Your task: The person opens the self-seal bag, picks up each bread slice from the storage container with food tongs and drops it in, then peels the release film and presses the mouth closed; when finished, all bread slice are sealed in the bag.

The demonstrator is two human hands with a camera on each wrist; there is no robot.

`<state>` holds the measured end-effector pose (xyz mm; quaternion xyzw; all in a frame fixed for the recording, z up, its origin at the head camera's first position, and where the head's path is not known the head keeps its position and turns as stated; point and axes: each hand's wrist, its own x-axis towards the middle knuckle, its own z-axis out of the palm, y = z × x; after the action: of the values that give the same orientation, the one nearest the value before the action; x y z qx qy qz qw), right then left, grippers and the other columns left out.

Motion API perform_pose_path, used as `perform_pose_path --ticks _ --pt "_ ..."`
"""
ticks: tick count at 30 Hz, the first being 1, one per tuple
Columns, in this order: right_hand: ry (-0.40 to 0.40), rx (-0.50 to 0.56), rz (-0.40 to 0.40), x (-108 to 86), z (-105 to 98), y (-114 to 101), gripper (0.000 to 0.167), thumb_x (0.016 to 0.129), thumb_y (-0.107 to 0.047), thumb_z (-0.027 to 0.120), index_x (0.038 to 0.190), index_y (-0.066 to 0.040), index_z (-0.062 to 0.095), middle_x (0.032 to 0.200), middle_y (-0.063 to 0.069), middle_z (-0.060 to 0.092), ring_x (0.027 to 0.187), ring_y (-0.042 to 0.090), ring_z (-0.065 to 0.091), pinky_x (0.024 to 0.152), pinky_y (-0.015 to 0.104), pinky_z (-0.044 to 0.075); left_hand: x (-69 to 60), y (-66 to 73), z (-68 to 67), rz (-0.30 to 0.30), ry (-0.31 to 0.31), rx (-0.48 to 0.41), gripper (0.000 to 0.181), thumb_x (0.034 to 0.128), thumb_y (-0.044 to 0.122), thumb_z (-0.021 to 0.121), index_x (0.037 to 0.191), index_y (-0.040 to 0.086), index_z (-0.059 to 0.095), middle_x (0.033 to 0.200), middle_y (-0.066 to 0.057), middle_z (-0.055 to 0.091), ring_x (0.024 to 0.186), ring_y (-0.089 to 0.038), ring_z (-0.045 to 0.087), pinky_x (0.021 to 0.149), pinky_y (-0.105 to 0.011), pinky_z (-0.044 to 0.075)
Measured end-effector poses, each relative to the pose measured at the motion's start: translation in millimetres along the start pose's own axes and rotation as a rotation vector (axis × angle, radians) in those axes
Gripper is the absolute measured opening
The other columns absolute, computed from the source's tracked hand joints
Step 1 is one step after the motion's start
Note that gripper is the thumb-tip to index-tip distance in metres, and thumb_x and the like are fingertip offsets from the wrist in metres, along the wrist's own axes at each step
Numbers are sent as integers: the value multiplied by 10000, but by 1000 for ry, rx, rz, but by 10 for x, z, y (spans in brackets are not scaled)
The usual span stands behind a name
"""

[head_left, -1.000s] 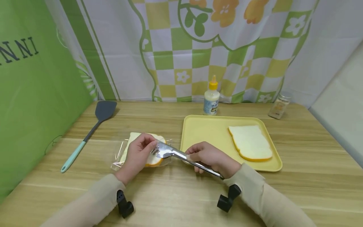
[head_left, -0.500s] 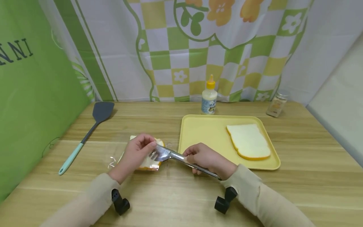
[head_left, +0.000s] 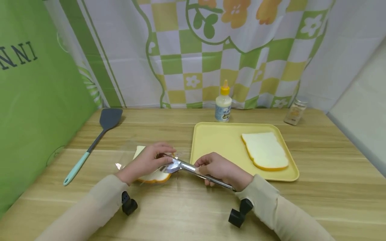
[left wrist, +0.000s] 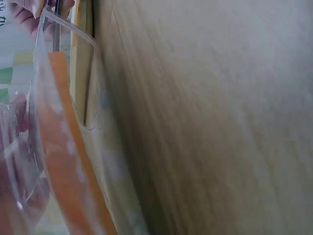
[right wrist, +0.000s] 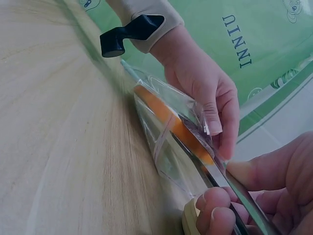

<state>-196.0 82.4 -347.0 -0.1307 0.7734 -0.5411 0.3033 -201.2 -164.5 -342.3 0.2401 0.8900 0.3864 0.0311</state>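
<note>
A clear plastic bag (right wrist: 164, 147) with a bread slice (head_left: 155, 177) in it lies at the left middle of the table. My left hand (head_left: 147, 162) is over the bag and pinches its film near the mouth between thumb and fingers. Metal tongs (head_left: 188, 167) reach from the right into that mouth, their fork-like end around the slice's edge. My right hand (head_left: 218, 167) grips the tongs along the handle. In the right wrist view the orange crust (right wrist: 159, 107) shows between the two tong arms. Part of the bagged slice is hidden under my left hand.
A yellow tray (head_left: 211, 137) at the right bears another bread slice (head_left: 265, 150). Behind it stand a squeeze bottle (head_left: 223, 107) and a glass jar (head_left: 296, 112). A spatula (head_left: 96, 140) lies at the left. A patterned curtain (head_left: 193, 60) hangs behind the table.
My left hand has shifted a little to the right, with its fingers now over the tongs' end. The bag and its slice have moved slightly; my right hand stays nearly still.
</note>
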Motion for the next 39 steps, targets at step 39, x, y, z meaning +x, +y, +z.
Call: perform_pose_path --ticks 39 --pt "109 -315 -127 -201 189 -170 90 879 -26 561 933 -28 632 690 16 517 424 101 444 411 207 376 41 -49 161 -149 540 -288 45 858 24 634 847 -10 607 705 -43 539 621 -86 452 553 -184 391"
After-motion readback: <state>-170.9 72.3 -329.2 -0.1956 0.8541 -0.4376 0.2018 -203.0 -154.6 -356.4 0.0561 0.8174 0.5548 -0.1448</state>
